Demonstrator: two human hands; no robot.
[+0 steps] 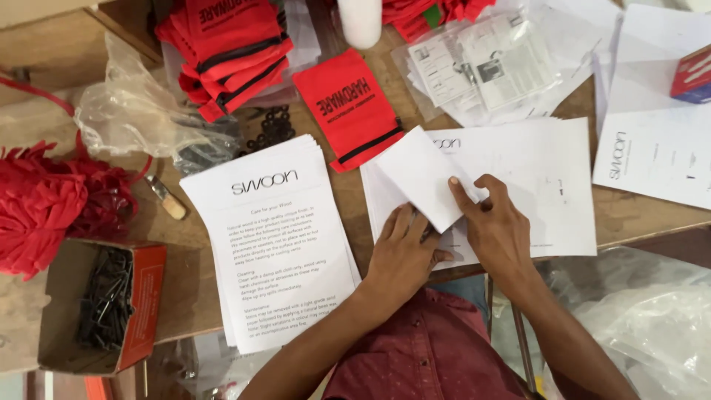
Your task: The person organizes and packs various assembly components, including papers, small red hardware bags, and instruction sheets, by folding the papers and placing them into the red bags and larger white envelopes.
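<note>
wooden table (pixel 185 252) cluttered; both hands' grip, left hand (pixel 400 255) and right hand (pixel 498 230), presses flat on folded sheet (pixel 422 176), hiding its fold.

Folded sheet (pixel 424 176): plain white. Paper stack (pixel 278 241), left of it: white with black print. Cloth pouch (pixel 349 107), far centre: red, with black lettering and a black drawstring band. Pouch pile (pixel 226 48), far left: same red and black. Tasselled fabric (pixel 41 204), left: red. Box (pixel 111 307), near left: orange-red outside, brown inside, dark screws. Surface (pixel 355 200): brown wood. Shirt (pixel 429 348): maroon, finely speckled.
</note>
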